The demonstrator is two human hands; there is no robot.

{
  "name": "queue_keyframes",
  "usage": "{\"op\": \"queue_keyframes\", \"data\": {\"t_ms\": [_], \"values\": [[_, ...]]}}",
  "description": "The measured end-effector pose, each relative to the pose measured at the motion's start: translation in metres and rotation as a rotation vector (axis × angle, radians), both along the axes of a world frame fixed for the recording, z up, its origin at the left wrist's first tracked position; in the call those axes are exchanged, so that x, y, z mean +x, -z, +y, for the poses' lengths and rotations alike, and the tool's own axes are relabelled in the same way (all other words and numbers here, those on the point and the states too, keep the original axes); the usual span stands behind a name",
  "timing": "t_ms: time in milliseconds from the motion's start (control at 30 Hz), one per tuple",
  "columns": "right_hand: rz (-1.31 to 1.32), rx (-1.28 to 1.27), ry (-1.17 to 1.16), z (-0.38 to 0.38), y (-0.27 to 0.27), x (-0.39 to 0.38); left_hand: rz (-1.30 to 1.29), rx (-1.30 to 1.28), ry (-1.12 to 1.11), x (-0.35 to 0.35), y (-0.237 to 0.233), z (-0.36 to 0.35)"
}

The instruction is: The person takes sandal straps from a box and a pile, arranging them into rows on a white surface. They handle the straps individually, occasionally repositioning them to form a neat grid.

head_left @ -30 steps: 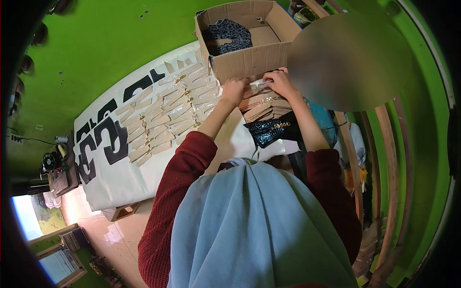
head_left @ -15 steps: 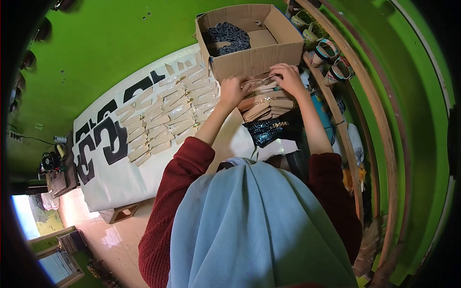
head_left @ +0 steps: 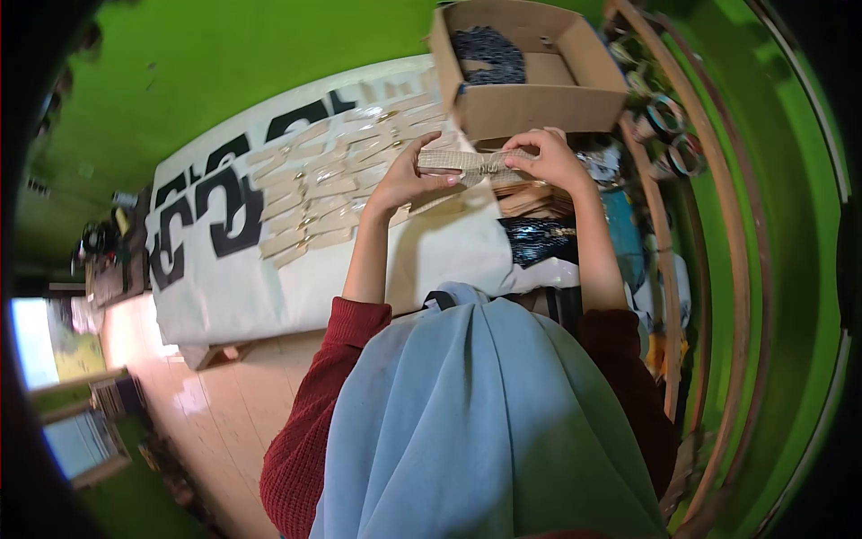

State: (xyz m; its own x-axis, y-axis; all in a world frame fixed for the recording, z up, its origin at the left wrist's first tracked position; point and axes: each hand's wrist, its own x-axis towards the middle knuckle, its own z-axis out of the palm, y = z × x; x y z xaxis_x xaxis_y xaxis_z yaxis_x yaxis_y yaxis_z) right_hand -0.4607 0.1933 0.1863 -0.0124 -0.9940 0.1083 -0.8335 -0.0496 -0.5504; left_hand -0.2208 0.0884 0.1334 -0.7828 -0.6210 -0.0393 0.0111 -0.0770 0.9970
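Note:
A beige strap-like piece with a textured surface and a pinched-in middle is stretched between my hands above the table's right part. My left hand holds its left end, with the thumb below and the fingers above. At the other end, my right hand pinches it between thumb and fingers. Similar beige pieces with shiny gold-coloured middles lie in rows on the white-covered table to the left. Under my right hand are a stack of tan pieces and a dark, shiny piece.
A cardboard box with dark patterned material inside stands beyond my hands. Black cut-out shapes lie on the white table cover. At right, a wooden rack holds small woven baskets.
My hands have lifted the beige piece off the stack area and spread it flat between them. My left hand has opened wider around its end. The camera view has shifted.

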Motion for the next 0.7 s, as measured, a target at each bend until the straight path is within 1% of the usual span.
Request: {"op": "queue_keyframes", "data": {"t_ms": [33,100,133,167,233,267,300,367,400,500,533,567,633,667,700], "values": [[-0.01,0.006,-0.039,-0.009,0.004,0.015,-0.01,0.006,-0.039,0.016,-0.001,0.0],[-0.242,0.015,-0.097,-0.027,0.017,0.045,-0.131,0.115,-0.132,0.049,-0.003,0.0],[-0.272,0.002,-0.143,-0.04,0.03,0.06,-0.156,0.039,-0.185,0.067,0.006,-0.004],[-0.281,0.008,-0.169,-0.051,0.042,0.072,-0.165,0.043,-0.211,0.085,0.013,-0.01],[-0.381,0.133,-0.213,-0.07,0.048,0.106,-0.091,0.003,-0.32,0.122,0.028,-0.021],[-0.367,0.185,-0.21,-0.081,0.049,0.123,-0.042,0.024,-0.34,0.141,0.034,-0.028],[-0.372,0.188,-0.225,-0.092,0.053,0.139,-0.048,0.024,-0.354,0.158,0.031,-0.032],[-0.492,0.163,-0.261,-0.114,0.064,0.17,-0.079,0.164,-0.445,0.19,0.026,-0.04],[-0.503,0.128,-0.269,-0.123,0.069,0.184,-0.13,0.152,-0.51,0.204,0.034,-0.047],[-0.456,0.126,-0.263,-0.155,0.08,0.218,-0.157,0.14,-0.494,0.243,0.05,-0.074],[-0.463,0.063,-0.299,-0.168,0.089,0.226,-0.152,0.132,-0.471,0.251,0.051,-0.082],[-0.466,0.058,-0.298,-0.182,0.096,0.233,-0.154,0.126,-0.469,0.256,0.051,-0.092],[-0.32,-0.009,-0.28,-0.208,0.101,0.245,-0.197,0.025,-0.518,0.263,0.054,-0.115],[-0.228,-0.021,-0.233,-0.219,0.103,0.25,-0.179,0.003,-0.538,0.264,0.056,-0.125],[-0.226,-0.03,-0.225,-0.232,0.107,0.253,-0.176,-0.006,-0.529,0.265,0.064,-0.138]]}}
